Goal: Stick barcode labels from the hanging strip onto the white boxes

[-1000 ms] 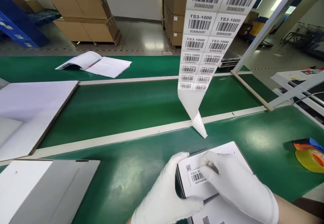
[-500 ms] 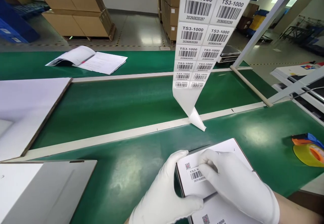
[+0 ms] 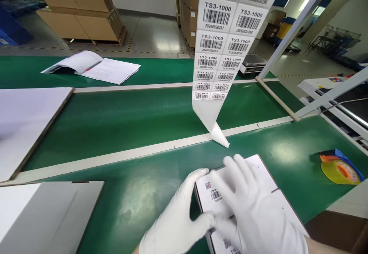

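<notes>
My left hand, in a white glove, grips the left side of a white box, its thumb near the front edge and its fingers at the far corner. Over the top of that box, my gloved right hand is spread with fingers apart, partly covering a TS3-1000 barcode label beside a small printed code. Against the near side lies a second white box, largely hidden by the right hand. Above them hangs a strip of barcode labels, its lower end bare and curled.
Yellow tape with a blue and orange part lies at right on the green bench. White panels are at left. An open booklet and a scale sit farther back, near a slanted metal post.
My right hand has opened from a pinch at the label and now spreads flat over the box. The left hand keeps its grip. The view has shifted slightly right.
</notes>
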`<state>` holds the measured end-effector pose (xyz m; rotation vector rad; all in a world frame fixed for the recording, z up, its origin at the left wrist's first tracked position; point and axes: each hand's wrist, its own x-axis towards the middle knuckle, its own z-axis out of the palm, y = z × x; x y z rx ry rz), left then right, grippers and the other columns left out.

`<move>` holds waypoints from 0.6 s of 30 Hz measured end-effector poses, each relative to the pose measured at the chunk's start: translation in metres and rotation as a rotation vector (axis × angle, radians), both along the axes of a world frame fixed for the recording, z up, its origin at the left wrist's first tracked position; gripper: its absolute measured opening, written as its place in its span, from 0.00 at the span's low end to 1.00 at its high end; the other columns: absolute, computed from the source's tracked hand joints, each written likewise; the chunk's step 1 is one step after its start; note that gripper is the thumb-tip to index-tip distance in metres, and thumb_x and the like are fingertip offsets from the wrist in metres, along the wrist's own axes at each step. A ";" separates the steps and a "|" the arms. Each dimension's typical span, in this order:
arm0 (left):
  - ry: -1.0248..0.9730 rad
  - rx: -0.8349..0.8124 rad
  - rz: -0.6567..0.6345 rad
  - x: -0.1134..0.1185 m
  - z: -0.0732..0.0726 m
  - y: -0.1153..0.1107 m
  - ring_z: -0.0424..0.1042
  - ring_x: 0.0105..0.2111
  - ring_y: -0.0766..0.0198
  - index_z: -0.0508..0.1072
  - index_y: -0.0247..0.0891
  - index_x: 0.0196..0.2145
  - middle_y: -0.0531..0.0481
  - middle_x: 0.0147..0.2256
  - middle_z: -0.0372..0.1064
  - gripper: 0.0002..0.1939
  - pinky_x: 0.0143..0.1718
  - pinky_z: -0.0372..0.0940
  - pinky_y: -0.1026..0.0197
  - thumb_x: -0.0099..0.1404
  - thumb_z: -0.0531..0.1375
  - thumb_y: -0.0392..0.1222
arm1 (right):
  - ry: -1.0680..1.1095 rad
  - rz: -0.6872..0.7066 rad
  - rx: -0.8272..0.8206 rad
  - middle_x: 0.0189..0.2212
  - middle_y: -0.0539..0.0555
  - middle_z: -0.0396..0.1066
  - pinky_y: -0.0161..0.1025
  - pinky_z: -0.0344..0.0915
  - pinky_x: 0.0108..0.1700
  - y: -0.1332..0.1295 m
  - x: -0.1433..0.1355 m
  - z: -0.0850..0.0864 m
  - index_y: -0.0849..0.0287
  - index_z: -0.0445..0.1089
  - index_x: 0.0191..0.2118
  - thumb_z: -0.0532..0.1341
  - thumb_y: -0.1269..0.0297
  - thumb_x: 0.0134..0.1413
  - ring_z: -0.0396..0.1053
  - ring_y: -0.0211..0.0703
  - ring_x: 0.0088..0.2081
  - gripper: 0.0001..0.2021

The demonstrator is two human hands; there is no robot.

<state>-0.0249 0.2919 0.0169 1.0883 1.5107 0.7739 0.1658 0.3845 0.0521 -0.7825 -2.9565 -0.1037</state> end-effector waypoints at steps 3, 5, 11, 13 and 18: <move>0.003 0.071 -0.047 -0.006 -0.004 -0.004 0.49 0.73 0.49 0.52 0.54 0.71 0.51 0.73 0.48 0.35 0.73 0.48 0.40 0.69 0.57 0.44 | 0.009 0.120 -0.085 0.69 0.76 0.56 0.83 0.60 0.57 0.002 0.014 -0.005 0.60 0.66 0.68 0.67 0.36 0.50 0.55 0.91 0.66 0.45; 0.006 0.092 -0.029 -0.006 -0.003 -0.001 0.50 0.72 0.49 0.54 0.54 0.70 0.51 0.73 0.50 0.32 0.72 0.50 0.41 0.71 0.56 0.48 | -0.016 0.011 -0.134 0.72 0.78 0.47 0.84 0.54 0.61 0.001 0.018 -0.002 0.63 0.62 0.71 0.67 0.35 0.51 0.47 0.92 0.69 0.48; 0.141 0.151 0.133 0.012 0.006 0.023 0.64 0.65 0.44 0.71 0.48 0.61 0.46 0.64 0.67 0.24 0.67 0.60 0.40 0.70 0.60 0.55 | -0.042 -0.013 -0.287 0.73 0.73 0.47 0.81 0.50 0.66 -0.013 0.029 0.012 0.58 0.60 0.72 0.64 0.42 0.60 0.43 0.86 0.71 0.41; 0.167 0.197 0.148 0.015 0.007 0.028 0.67 0.62 0.45 0.74 0.47 0.58 0.46 0.62 0.70 0.23 0.66 0.61 0.41 0.69 0.60 0.56 | -0.008 -0.084 -0.238 0.73 0.70 0.49 0.80 0.49 0.67 -0.005 0.049 0.014 0.58 0.62 0.71 0.60 0.52 0.67 0.42 0.82 0.72 0.31; 0.210 0.228 0.151 0.014 0.008 0.031 0.69 0.62 0.42 0.75 0.47 0.58 0.45 0.61 0.72 0.26 0.66 0.61 0.38 0.71 0.57 0.63 | 0.239 -0.458 -0.393 0.63 0.67 0.68 0.64 0.62 0.67 0.028 0.125 0.019 0.63 0.69 0.64 0.47 0.58 0.75 0.64 0.62 0.66 0.24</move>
